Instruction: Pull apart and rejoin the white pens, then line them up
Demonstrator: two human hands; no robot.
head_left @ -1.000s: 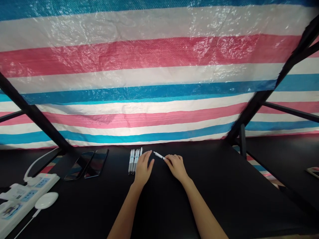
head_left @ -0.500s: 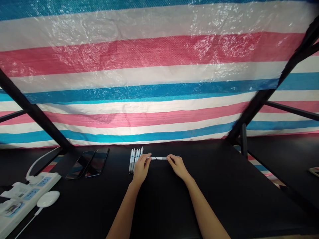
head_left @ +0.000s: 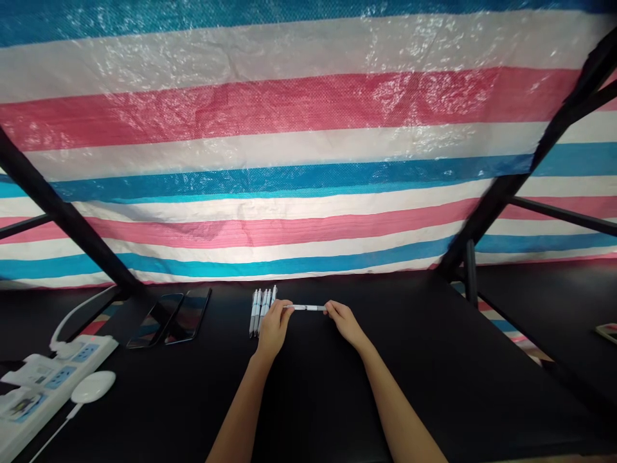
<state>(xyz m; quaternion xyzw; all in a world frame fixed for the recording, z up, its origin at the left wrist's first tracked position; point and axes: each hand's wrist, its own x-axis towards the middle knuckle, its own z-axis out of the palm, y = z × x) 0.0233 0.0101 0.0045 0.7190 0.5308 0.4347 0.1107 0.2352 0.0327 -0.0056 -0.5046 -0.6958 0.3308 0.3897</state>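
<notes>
Newly in both hands (head_left: pixel 273 326) (head_left: pixel 344 321) — the pen (head_left: pixel 315 308)

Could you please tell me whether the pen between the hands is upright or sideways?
Sideways: the pen stretches across from the left hand to the right hand, each pinching one end.

White-grey pen (head_left: pixel 314 308), black table (head_left: pixel 321 392), tarp (head_left: pixel 289 104) striped red, white, blue
</notes>
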